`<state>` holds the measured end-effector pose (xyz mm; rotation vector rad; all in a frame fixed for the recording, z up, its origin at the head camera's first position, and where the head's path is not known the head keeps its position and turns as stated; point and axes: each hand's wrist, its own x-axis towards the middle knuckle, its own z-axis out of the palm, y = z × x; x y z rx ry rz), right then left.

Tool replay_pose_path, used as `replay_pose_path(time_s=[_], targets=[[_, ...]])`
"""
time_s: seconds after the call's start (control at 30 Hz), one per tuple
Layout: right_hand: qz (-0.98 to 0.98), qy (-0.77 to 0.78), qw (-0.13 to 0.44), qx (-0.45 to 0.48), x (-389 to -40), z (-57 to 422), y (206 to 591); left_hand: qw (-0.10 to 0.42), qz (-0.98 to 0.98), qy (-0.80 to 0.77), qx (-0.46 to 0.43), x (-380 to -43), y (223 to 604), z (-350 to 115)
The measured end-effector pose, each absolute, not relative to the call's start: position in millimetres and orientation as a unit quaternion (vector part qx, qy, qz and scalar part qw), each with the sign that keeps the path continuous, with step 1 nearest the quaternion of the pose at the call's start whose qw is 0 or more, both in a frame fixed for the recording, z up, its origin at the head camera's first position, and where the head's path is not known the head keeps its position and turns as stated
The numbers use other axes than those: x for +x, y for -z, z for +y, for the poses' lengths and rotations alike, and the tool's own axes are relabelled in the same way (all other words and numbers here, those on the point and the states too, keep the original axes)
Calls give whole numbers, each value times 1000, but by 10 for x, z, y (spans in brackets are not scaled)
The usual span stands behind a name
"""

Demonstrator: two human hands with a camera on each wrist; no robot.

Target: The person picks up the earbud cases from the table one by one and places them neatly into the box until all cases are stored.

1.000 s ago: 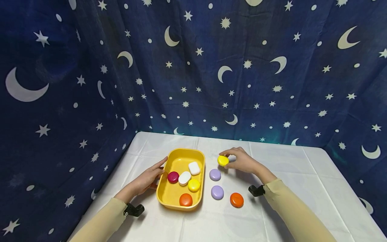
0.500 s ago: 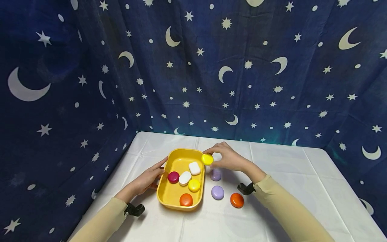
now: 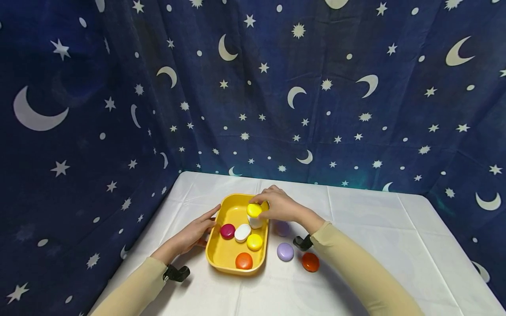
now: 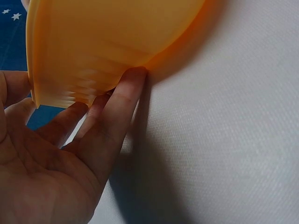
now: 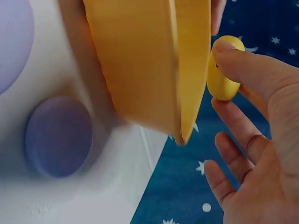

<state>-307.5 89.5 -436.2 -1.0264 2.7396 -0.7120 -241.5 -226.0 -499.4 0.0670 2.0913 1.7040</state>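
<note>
My right hand (image 3: 280, 205) is over the right side of a yellow tray (image 3: 212, 259), pinching a glossy yellow disc (image 3: 254, 210) between thumb and fingers. In the right wrist view, that yellow disc (image 5: 225, 70) is seen edge-on, above the rim. A white block (image 3: 254, 222) in the tray is partly hidden beneath it. Also inside lie a dark red disc (image 3: 227, 231), a white oval piece (image 3: 242, 233), a second yellow disc (image 3: 254, 242) and an orange disc (image 3: 243, 261). Extended fingers of my left hand (image 3: 193, 232) touch the tray's left outer wall (image 4: 93, 51).
To the tray's right, on the white cloth (image 3: 221, 294), lie a lilac disc (image 3: 285, 252), another lilac disc (image 3: 282, 228) half hidden by the right hand, and an orange-red disc (image 3: 310, 262) near the right wrist. A dark star-and-moon curtain (image 3: 272, 101) stands behind.
My right hand has carried the yellow disc left, from above the cloth, across the rim, to over the tray. My left hand and the tray stay put.
</note>
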Motion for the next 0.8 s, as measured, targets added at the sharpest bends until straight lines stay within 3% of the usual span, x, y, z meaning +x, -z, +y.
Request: replay_pose_path(time_s=[0.8], targets=[[941, 133, 79, -302, -3109, 289, 4505, 222, 755, -616, 24, -2430, 5000, -2263]])
